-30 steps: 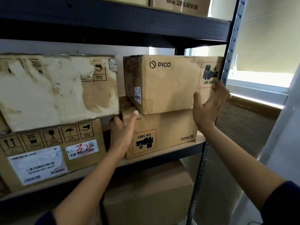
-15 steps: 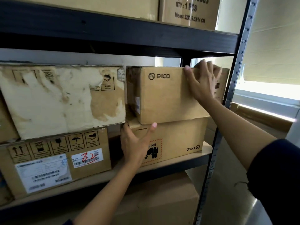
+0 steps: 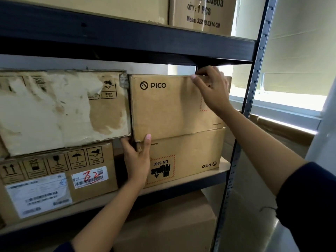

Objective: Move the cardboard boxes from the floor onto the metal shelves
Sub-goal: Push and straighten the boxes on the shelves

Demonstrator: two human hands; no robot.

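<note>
A brown PICO box [image 3: 169, 108] sits on top of a second, upside-down PICO box [image 3: 189, 157] on the middle metal shelf [image 3: 181, 188]. My right hand [image 3: 212, 90] reaches over the upper box's top right edge, fingers curled on that edge. My left hand [image 3: 138, 159] is at the lower left corner of the upper box, thumb pressed up against its front and fingers reaching into the gap on its left side. The upper box stands nearly flush against the torn box beside it.
A torn, whitish box [image 3: 61, 110] rests on a labelled box marked "32" [image 3: 54, 180] at the left. More boxes fill the upper shelf [image 3: 201, 13] and the space below [image 3: 167, 224]. The perforated shelf post [image 3: 243, 115] stands right, a window behind it.
The upper PICO box has been pushed back and squared on the lower one. My right hand climbed from its right side to its top edge. My left hand shifted to its lower left corner.
</note>
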